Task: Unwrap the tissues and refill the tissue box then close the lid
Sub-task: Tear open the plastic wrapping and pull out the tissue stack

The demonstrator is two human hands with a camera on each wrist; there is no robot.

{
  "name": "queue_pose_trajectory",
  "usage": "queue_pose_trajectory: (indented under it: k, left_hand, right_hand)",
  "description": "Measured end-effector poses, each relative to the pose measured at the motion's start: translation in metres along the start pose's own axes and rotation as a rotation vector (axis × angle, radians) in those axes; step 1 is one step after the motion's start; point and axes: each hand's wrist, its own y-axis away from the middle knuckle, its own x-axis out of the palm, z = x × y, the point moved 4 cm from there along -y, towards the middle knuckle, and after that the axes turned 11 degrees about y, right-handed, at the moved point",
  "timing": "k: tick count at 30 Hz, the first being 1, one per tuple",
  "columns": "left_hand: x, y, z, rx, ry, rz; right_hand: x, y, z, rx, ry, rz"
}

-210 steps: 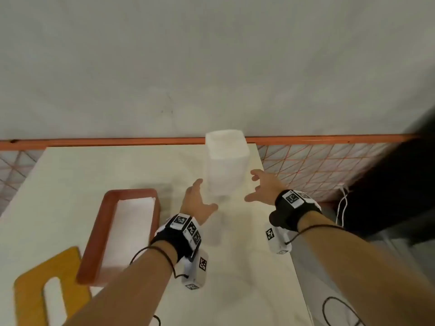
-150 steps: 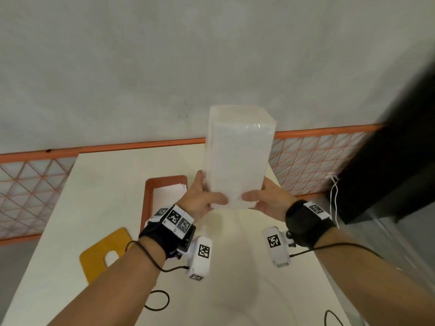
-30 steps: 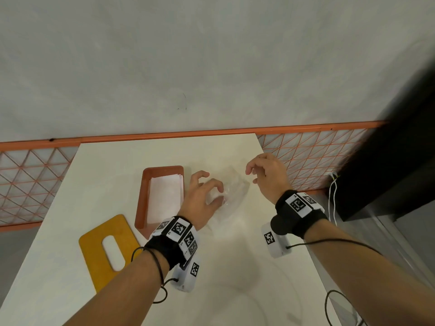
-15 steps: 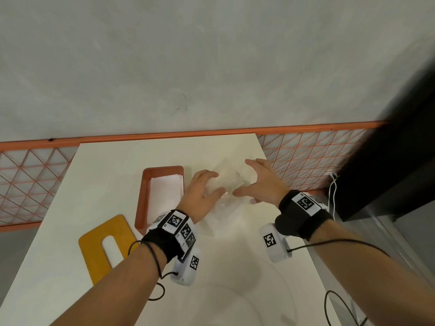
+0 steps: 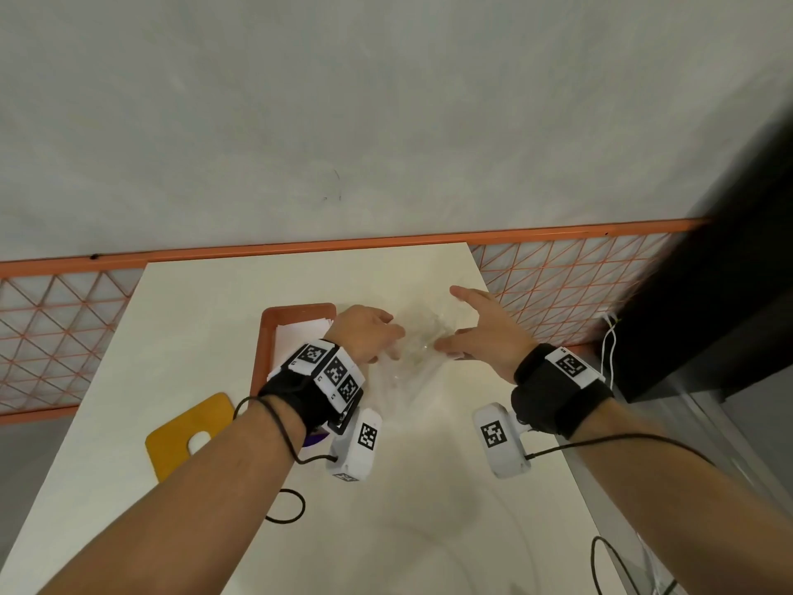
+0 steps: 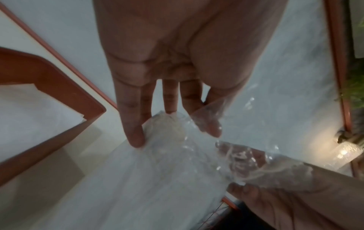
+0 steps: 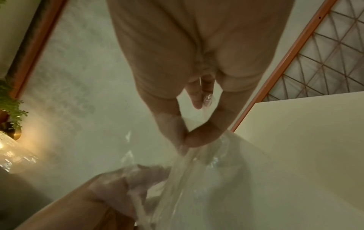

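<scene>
Tabletop (image 5: 206, 319), one pale cream surface, lies beneath both hands and carries everything else. One orange tissue box (image 5: 267, 337) sits open just left of the left-hand fingers, its near corner close beside the little finger in the left wrist view; one white stack of tissues (image 5: 296, 337) lies inside it, below the rim. One yellow lid (image 5: 180, 435) with a single oval slot lies flat on the table, nearer the person than the box and well behind the left fingers, partly hidden by the left forearm.

One sheet of clear plastic wrapper (image 5: 414, 341) is stretched and crumpled between the two hands, above the table.

Two hands work it. The left hand (image 5: 364, 337) has its four fingers (image 6: 133, 124) extended downward, and the wrapper bunches against their tips; the film drapes over the outer finger, but whether a thumb clamps it cannot be told. The right hand (image 5: 485, 332) pinches the wrapper between thumb and forefinger, the two tips pressed together with film trailing from them in the right wrist view, while its other fingers (image 5: 465, 292) stay extended beyond the pinch.

Two black wristbands with white marker blocks, one per wrist, sit behind the hands.
</scene>
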Motion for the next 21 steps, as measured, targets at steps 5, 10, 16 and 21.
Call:
queue_pose_trajectory:
  k: [5,10,16,21]
  left_hand:
    - [-0.001,0.015,0.000,0.127,-0.208,0.103]
    - [0.000,0.031,0.011,0.267,-0.153,0.110]
    - [0.008,0.037,0.029,0.323,-0.225,0.060]
    - [0.015,0.039,0.031,0.367,-0.368,0.062]
  right_hand:
    - [-0.002,0.000,0.002,0.016,-0.003,0.075]
    - [-0.006,0.001,0.001,0.003,0.017,0.045]
    - [-0.007,0.014,0.009,-0.426,0.739,-0.182]
    - [-0.009,0.014,0.005,-0.537,0.805,-0.071]
